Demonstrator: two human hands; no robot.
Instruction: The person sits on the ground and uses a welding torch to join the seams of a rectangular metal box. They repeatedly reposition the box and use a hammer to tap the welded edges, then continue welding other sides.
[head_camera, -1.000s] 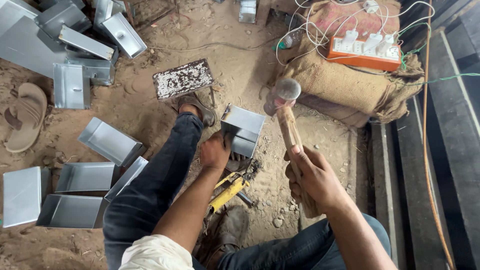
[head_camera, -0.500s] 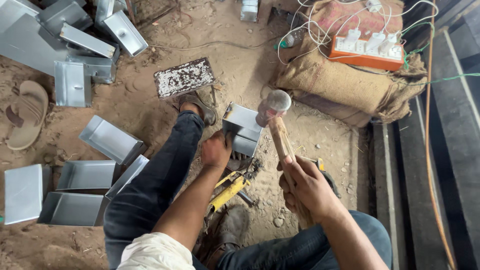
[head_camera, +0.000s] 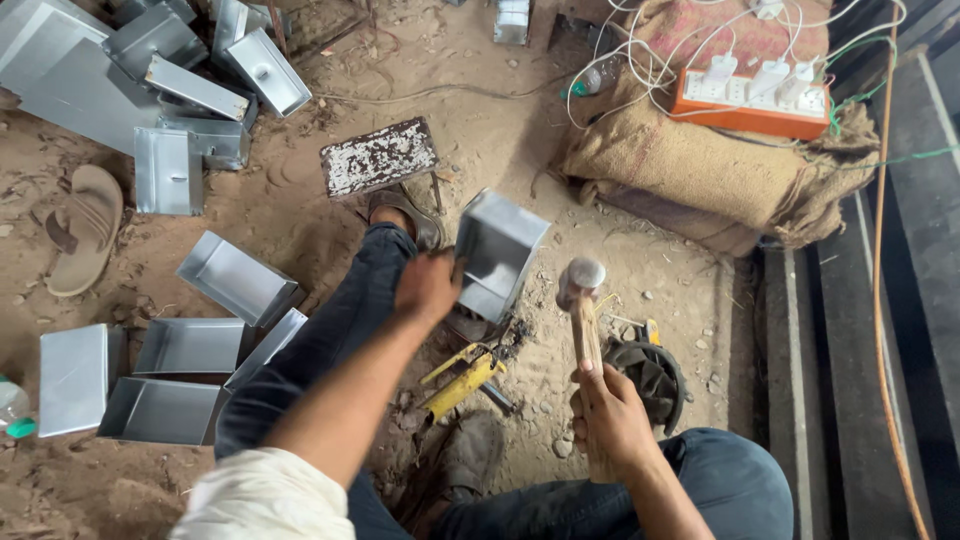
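On the sandy floor between the person's legs: sheet-metal box (head_camera: 498, 255), grey galvanised, open-topped with folded rectangular walls, tilted on edge so the hollow faces the camera. Left hand (head_camera: 427, 286) clenched on its left rim, holding it just above the dirt beside the sandalled foot (head_camera: 405, 213). Right hand (head_camera: 610, 418) wrapped tight around the wooden handle of a mallet (head_camera: 581, 303); rounded pale head sits just right of the box, apart from it. Yellow hand tool (head_camera: 462, 382) lies in the sand below the box, dark round part (head_camera: 650, 375) just right of the mallet handle. More finished boxes (head_camera: 238, 278) scattered on the left, some nested, plus a loose sandal (head_camera: 85, 228). Small rusty stool (head_camera: 379, 157) ahead of the foot. Burlap sack (head_camera: 710, 170) upper right, carrying an orange power strip (head_camera: 755, 100) with white plugs and tangled leads.
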